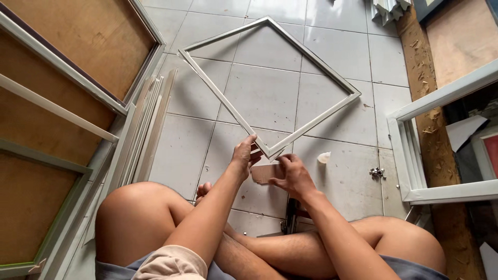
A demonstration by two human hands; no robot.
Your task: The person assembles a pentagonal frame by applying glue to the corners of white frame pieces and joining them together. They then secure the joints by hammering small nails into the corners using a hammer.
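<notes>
A thin square frame of pale metal [332, 78] lies on the tiled floor, turned like a diamond with one corner toward me. My left hand [244, 154] pinches that near corner from the left. My right hand [290, 175] grips the same corner from the right and also holds a small brown flat piece [263, 173] just below the corner. I sit cross-legged, knees on either side of my arms.
Brown boards in pale frames [67, 78] lean at the left, with loose strips [148, 129] beside them. A white frame [415, 171] lies at the right. A white scrap [323, 157] and small metal bits [377, 172] lie on the tiles. A dark tool [291, 215] rests by my legs.
</notes>
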